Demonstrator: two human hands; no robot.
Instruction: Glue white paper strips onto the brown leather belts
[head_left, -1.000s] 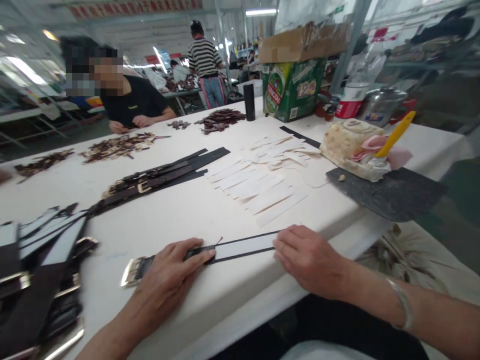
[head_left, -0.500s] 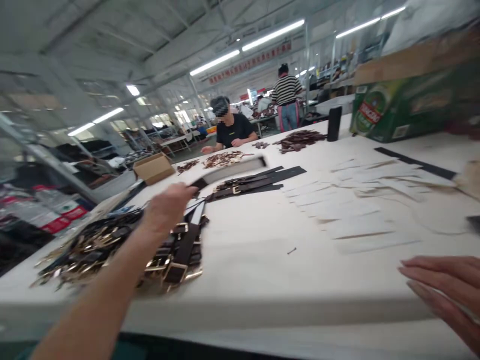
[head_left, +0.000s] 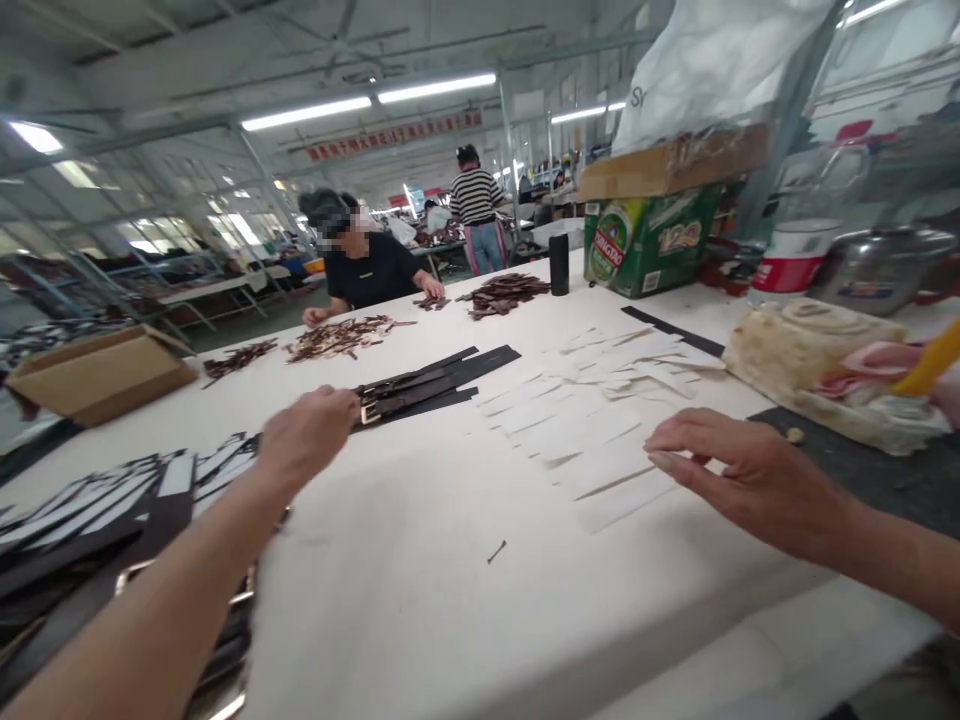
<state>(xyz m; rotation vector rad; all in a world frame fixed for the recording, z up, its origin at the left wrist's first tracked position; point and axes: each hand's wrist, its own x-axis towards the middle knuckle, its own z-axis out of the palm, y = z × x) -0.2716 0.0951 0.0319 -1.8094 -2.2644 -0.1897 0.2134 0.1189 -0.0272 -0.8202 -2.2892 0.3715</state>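
My left hand hovers above the white table, knuckles toward me and fingers curled out of sight. It is between a heap of dark belts with metal buckles at the left and a flat bundle of black belts farther out. My right hand is open, fingers stretched out low over the near end of a spread of white paper strips. Nothing shows in it.
A co-worker in a black shirt sorts brown leather pieces across the table. A cardboard box stands far left. A black cylinder and a green carton stand at the back. A cloth bundle lies right.
The white-faced belt that lay under both hands at the front edge is gone from there. My left hand swung left over the belt heap, then back. My right hand moved onto the strips.
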